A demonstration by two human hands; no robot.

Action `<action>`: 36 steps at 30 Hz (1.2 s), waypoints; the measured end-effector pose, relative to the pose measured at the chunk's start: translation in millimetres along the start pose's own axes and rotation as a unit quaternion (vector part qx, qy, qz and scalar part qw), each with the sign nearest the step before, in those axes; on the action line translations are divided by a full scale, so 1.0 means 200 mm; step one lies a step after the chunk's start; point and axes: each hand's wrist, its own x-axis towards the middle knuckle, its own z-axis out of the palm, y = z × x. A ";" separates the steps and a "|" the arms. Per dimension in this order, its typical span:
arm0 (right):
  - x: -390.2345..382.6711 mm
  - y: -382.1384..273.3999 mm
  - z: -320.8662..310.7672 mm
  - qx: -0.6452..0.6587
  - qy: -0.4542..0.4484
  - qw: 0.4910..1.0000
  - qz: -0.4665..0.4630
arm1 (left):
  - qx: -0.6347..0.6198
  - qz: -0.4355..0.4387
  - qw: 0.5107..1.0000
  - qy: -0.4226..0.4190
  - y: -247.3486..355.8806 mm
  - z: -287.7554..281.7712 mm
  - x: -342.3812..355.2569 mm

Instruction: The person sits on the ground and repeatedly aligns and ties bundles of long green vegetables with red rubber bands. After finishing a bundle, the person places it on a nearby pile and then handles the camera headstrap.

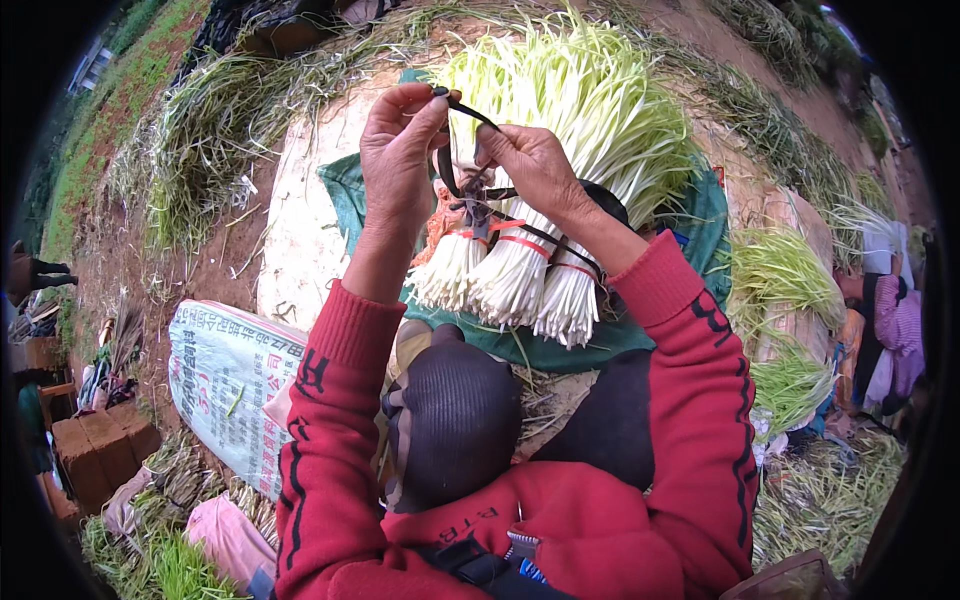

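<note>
Above the near end of the bundles, my left hand [400, 150] pinches one part of a thin black strap [446, 178] between thumb and fingertips. My right hand [540, 175] pinches the same strap a little to the right, and a loop of it hangs between the two hands. Under them lie several bundles of long, pale stalks [515, 270] like blanched chives, white cut ends toward me and yellow-green leaves [590, 90] pointing away. Red bands [525, 243] circle the white ends. Black strap also crosses over the bundles; where it runs beneath my right forearm is hidden.
A green cloth [345, 195] lies under the bundles, on a pale sheet [290, 260]. My dark-covered knee [455, 430] is close in front. A printed white sack [230, 370] lies left, bricks [105, 450] further left. Loose stalks [785, 270] and another person [895, 320] are at right.
</note>
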 end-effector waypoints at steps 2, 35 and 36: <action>0.03 0.00 -0.10 -0.080 0.026 0.996 -0.003 | 0.018 0.009 0.998 0.052 -0.03 -0.05 0.01; -0.67 0.55 -0.12 -0.321 0.043 0.945 -0.043 | 0.221 -0.154 0.926 -0.266 -0.22 0.48 -0.53; -0.69 0.57 -0.12 -0.257 0.059 0.964 -0.042 | 0.249 -0.126 0.897 -0.343 -0.25 0.55 -0.58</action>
